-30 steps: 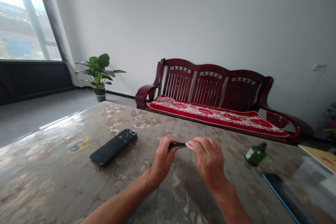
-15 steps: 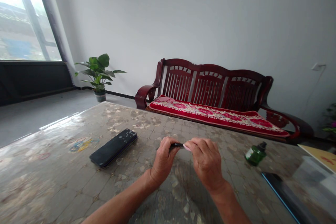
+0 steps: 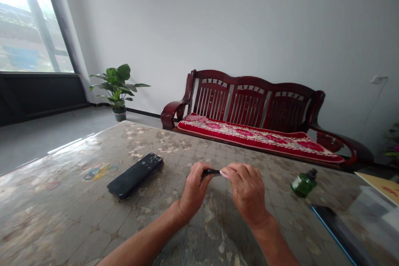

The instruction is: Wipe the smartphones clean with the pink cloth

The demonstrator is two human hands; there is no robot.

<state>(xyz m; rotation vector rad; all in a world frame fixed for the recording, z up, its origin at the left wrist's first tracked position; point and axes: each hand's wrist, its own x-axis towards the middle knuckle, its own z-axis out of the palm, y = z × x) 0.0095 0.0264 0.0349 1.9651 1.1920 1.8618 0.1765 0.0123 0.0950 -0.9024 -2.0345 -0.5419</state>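
Note:
A thin black object (image 3: 212, 171), like a pen or cable end, spans the gap between my two hands above the table. My left hand (image 3: 194, 191) is closed round its left part, and a dark tip shows past the fingers. My right hand (image 3: 247, 191) pinches at the right end, thumb and fingers pressed together; what lies inside that pinch is mostly hidden. On the patterned tablecloth (image 3: 168, 224), left of my hands, lies a black phone-like case (image 3: 135, 176).
Coloured rubber bands (image 3: 99, 172) lie at the left. To the right are a small green bottle (image 3: 304, 183), a dark phone (image 3: 335, 228) with a blue edge and a clear plastic box (image 3: 368, 205). A red wooden bench (image 3: 249, 108) stands beyond the table.
My right hand has shifted slightly to the right, and a bit more of the black object shows between the hands. My left hand has hardly moved.

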